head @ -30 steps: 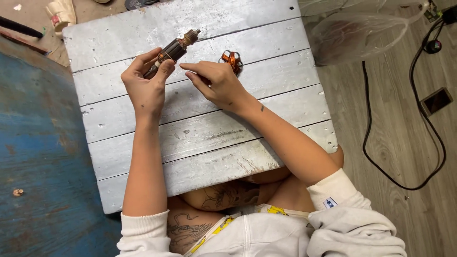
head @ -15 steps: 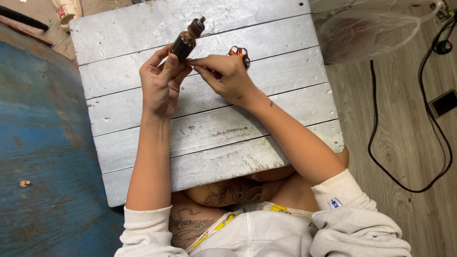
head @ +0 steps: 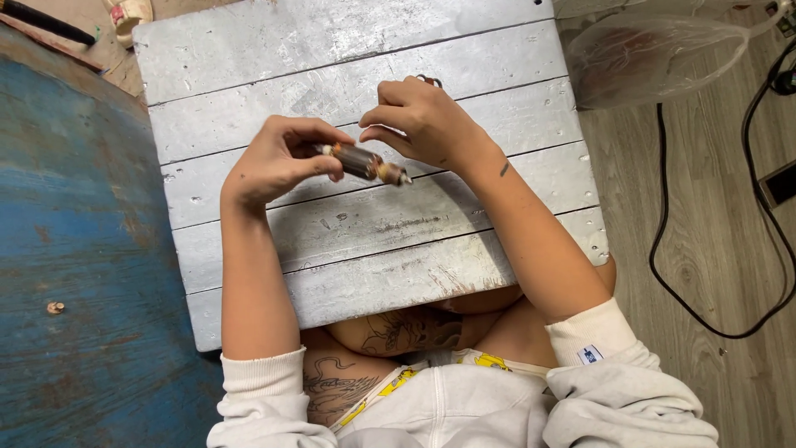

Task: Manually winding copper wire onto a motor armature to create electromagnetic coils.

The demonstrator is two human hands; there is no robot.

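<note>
Left grip (head: pixel 278 162) around armature (head: pixel 365 163) — right hand (head: pixel 423 120) pinched above

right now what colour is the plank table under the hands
Weathered silvery grey-white, with worn, rusty patches; the plank table shows best in the head view.

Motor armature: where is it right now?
Head view, centre: the motor armature is pinched in the left hand, lying roughly level above the grey plank board, its free end just below the right hand.
</note>
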